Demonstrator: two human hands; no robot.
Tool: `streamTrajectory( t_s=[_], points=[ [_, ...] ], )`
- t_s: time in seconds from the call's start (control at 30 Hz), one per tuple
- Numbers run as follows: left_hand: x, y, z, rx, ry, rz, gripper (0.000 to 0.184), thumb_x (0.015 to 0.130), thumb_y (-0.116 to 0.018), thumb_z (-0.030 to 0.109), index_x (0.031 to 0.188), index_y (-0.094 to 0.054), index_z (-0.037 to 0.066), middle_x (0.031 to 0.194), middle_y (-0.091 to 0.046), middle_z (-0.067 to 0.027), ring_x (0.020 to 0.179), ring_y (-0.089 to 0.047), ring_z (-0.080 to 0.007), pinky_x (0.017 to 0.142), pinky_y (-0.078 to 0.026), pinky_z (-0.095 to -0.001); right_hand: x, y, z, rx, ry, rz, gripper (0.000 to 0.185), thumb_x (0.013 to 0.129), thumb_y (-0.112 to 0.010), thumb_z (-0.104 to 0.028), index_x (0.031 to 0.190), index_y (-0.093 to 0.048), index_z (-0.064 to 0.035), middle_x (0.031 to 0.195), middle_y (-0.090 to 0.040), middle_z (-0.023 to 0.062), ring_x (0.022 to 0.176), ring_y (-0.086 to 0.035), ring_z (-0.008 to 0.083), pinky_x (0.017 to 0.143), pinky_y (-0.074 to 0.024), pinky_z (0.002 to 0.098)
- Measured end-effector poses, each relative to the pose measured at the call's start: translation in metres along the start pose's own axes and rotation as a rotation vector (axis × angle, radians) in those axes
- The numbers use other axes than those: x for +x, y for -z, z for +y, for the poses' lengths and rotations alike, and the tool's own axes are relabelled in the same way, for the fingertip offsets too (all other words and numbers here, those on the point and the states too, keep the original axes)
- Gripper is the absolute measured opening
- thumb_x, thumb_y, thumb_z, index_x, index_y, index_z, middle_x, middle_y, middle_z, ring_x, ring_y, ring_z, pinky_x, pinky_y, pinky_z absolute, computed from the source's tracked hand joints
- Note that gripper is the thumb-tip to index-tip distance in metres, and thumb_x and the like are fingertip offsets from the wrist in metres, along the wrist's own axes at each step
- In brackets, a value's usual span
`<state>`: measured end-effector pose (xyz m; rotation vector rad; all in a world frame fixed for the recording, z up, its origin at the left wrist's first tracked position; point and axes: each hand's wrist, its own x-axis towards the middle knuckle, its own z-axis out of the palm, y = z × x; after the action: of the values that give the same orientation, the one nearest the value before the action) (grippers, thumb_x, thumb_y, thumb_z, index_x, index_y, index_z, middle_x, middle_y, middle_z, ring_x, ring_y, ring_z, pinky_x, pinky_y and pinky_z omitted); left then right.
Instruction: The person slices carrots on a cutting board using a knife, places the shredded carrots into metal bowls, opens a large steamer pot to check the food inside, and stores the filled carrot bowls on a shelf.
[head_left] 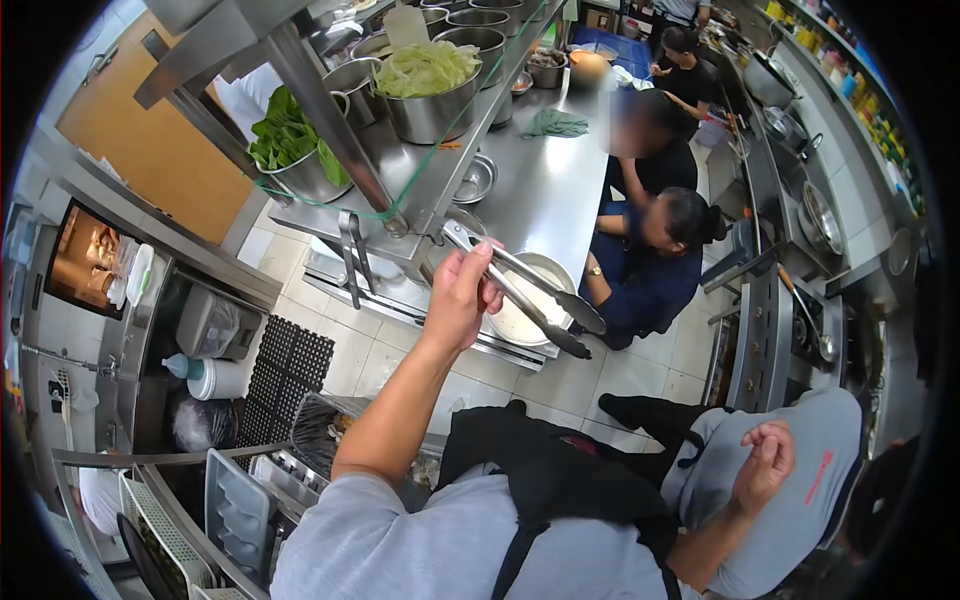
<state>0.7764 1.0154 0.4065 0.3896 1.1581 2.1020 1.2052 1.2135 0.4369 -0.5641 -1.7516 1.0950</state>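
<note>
My left hand is closed around the handle end of metal tongs with dark tips. The tongs' arms are apart with nothing between them, reaching across a round bowl of white, creamy liquid at the counter's end. My right hand is raised at the lower right, fingers curled, nothing visible in it. Behind it is a co-worker in a grey shirt. A second pair of tongs hangs from the shelf rail, left of my left hand.
A steel counter runs away from me, holding a green cloth. Shelf pots hold shredded lettuce and leafy greens. Two people are close at the counter's right side. Stoves line the right. A black mat lies left.
</note>
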Motion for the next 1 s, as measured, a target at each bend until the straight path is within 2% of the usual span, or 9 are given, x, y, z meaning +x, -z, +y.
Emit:
streamTrajectory(
  t_s=[0.17, 0.27, 0.37, 0.43, 0.5, 0.63, 0.73, 0.8, 1.0],
  points=[
    [-0.019, -0.042, 0.005, 0.613, -0.297, -0.257, 0.034, 0.094, -0.073, 0.007, 0.126, -0.063, 0.005, 0.089, -0.069, -0.0037, 0.070, -0.062, -0.0084, 0.065, -0.049, -0.0227, -0.016, -0.035, 0.032, 0.161, -0.404, -0.202, 0.038, 0.106, -0.056, -0.034, 0.109, -0.065, 0.0022, 0.101, -0.065, 0.0128, 0.088, -0.063, 0.0190, 0.075, -0.0519, 0.0332],
    [-0.027, -0.078, -0.041, 1.129, -0.760, -0.680, 0.057, 0.066, -0.083, 0.013, 0.121, -0.071, 0.016, 0.090, -0.060, -0.0044, 0.086, -0.060, -0.0265, 0.076, -0.048, -0.0406, -0.023, -0.104, 0.047, 0.627, -0.869, -0.233, 0.057, 0.107, -0.051, -0.046, 0.137, -0.054, 0.0028, 0.112, -0.072, 0.0163, 0.096, -0.070, 0.0230, 0.085, -0.0582, 0.0406],
    [-0.054, -0.090, -0.093, 1.114, -0.755, -1.012, 0.043, 0.076, -0.075, 0.015, 0.119, -0.070, 0.017, 0.088, -0.056, -0.0053, 0.086, -0.058, -0.0282, 0.080, -0.045, -0.0408, -0.026, -0.140, 0.072, 0.958, -1.293, -0.073, 0.060, 0.107, -0.052, -0.042, 0.149, -0.043, -0.0007, 0.107, -0.073, 0.0150, 0.087, -0.071, 0.0246, 0.079, -0.0590, 0.0428],
    [-0.056, -0.074, -0.116, 1.117, -0.780, -1.074, 0.039, 0.079, -0.072, 0.012, 0.118, -0.070, 0.015, 0.088, -0.058, -0.0063, 0.086, -0.059, -0.0300, 0.079, -0.046, -0.0427, -0.034, -0.136, 0.115, 0.900, -1.257, -0.124, 0.046, 0.105, -0.056, -0.035, 0.141, -0.051, -0.0048, 0.091, -0.070, 0.0094, 0.074, -0.069, 0.0225, 0.069, -0.0585, 0.0417],
    [-0.049, -0.039, -0.121, 0.966, -0.635, -0.749, 0.035, 0.082, -0.065, 0.005, 0.117, -0.069, 0.009, 0.088, -0.064, -0.0109, 0.084, -0.063, -0.0348, 0.076, -0.050, -0.0484, -0.053, -0.115, 0.148, 0.844, -1.235, -0.072, 0.039, 0.104, -0.058, -0.031, 0.134, -0.053, -0.0065, 0.083, -0.064, 0.0065, 0.069, -0.066, 0.0210, 0.065, -0.0572, 0.0411],
    [0.010, 0.087, -0.135, 1.620, -0.279, -0.292, 0.020, 0.095, -0.060, 0.016, 0.106, -0.068, 0.001, 0.094, -0.071, -0.0210, 0.088, -0.070, -0.0396, 0.078, -0.056, -0.0500, -0.070, -0.101, 0.154, 0.670, -1.246, 0.042, 0.022, 0.102, -0.059, -0.022, 0.120, -0.056, -0.0086, 0.070, -0.050, 0.0012, 0.057, -0.058, 0.0178, 0.059, -0.0548, 0.0391],
    [0.055, 0.123, -0.131, 1.871, -0.062, -0.156, 0.026, 0.098, -0.057, 0.026, 0.095, -0.060, 0.001, 0.093, -0.071, -0.0253, 0.088, -0.069, -0.0450, 0.078, -0.055, -0.0546, -0.077, -0.101, 0.160, 0.595, -1.264, 0.062, 0.023, 0.101, -0.060, -0.020, 0.120, -0.057, -0.0078, 0.071, -0.051, 0.0016, 0.059, -0.059, 0.0177, 0.059, -0.0547, 0.0384],
    [0.073, 0.140, -0.142, 1.946, 0.156, -0.161, 0.032, 0.098, -0.057, 0.029, 0.108, -0.062, -0.001, 0.101, -0.071, -0.0262, 0.096, -0.069, -0.0456, 0.085, -0.054, -0.0547, -0.075, -0.105, 0.163, 0.527, -1.262, 0.087, 0.024, 0.101, -0.061, -0.020, 0.121, -0.057, -0.0071, 0.072, -0.053, 0.0020, 0.059, -0.060, 0.0175, 0.059, -0.0546, 0.0375],
    [0.085, 0.141, -0.157, 1.736, 0.328, -0.050, 0.034, 0.094, -0.053, 0.022, 0.114, -0.064, -0.003, 0.113, -0.070, -0.0287, 0.107, -0.067, -0.0456, 0.096, -0.051, -0.0534, -0.058, -0.105, 0.187, 0.336, -1.095, -0.045, 0.027, 0.100, -0.064, -0.020, 0.121, -0.058, -0.0045, 0.077, -0.057, 0.0036, 0.064, -0.060, 0.0147, 0.060, -0.0531, 0.0314]
  ],
)
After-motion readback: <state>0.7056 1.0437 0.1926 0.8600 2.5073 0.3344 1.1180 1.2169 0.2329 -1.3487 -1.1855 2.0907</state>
